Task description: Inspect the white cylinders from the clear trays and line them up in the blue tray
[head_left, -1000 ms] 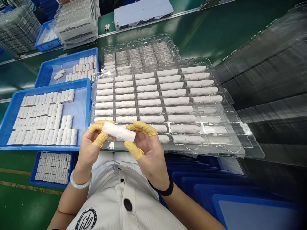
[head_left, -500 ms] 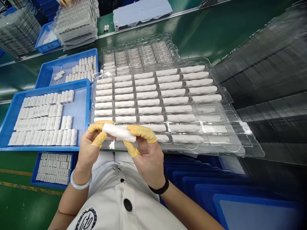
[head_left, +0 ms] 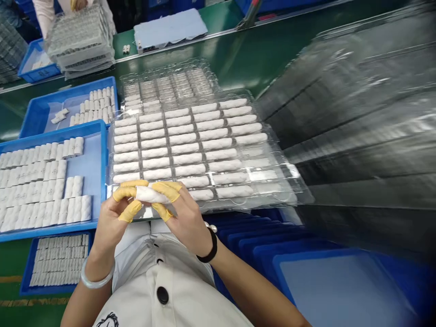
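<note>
A white cylindrical piece [head_left: 150, 195] with a faintly twisted surface lies crosswise between my two hands. Yellow finger cots cover several of my fingertips. My left hand [head_left: 114, 222] pinches the left end between thumb and fingers. Around the right end, my right hand [head_left: 186, 220] is closed, its fingers hiding that end. Both hands are over the near edge of a clear plastic tray [head_left: 292, 194], whose slots hold rows of similar white pieces [head_left: 185, 148]. Several slots at its near right hold no solid white piece.
Left of the clear tray, a blue tray [head_left: 104, 177] holds rows of short white cylinders, with another blue tray [head_left: 25, 122] behind it. Another clear tray [head_left: 207, 75] lies farther back. Stacked blue trays [head_left: 279, 272] are at lower right; dark sheeting [head_left: 340, 136] stands right. A co-worker's hand [head_left: 79, 4] shows top left.
The whole view has shifted, so the trays appear farther left. My right hand has come closer to my left and now covers the right end of the white cylindrical piece.
</note>
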Demonstrator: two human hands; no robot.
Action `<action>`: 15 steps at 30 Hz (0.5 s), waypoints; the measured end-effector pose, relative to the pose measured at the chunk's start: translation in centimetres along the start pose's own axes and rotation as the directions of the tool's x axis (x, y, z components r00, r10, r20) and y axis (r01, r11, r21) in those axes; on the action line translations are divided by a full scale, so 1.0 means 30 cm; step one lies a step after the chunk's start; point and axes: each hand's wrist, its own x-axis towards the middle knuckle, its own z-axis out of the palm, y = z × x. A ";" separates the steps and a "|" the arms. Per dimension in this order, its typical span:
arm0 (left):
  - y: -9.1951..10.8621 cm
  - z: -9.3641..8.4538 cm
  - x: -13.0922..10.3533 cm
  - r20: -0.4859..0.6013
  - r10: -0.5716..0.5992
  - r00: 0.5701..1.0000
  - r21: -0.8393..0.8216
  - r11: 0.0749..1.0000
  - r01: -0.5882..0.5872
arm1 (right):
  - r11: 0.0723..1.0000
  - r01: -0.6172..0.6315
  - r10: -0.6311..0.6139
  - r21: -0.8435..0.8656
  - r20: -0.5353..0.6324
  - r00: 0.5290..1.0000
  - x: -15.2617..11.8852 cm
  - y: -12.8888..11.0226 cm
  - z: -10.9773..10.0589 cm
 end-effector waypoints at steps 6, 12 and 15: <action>0.012 -0.098 -0.003 -0.036 -0.078 0.996 0.184 0.979 0.083 | 0.932 -0.166 0.148 -0.322 -0.080 0.986 0.026 0.206 -0.294; 0.041 -0.277 0.061 -0.323 -0.178 0.929 0.227 0.939 0.259 | 0.617 -0.235 0.238 -0.751 -0.107 0.965 0.061 0.428 -0.602; 0.060 -0.375 0.119 -0.361 -0.182 0.915 0.254 0.924 0.284 | 0.606 -0.212 0.260 -0.767 -0.061 0.964 0.059 0.551 -0.652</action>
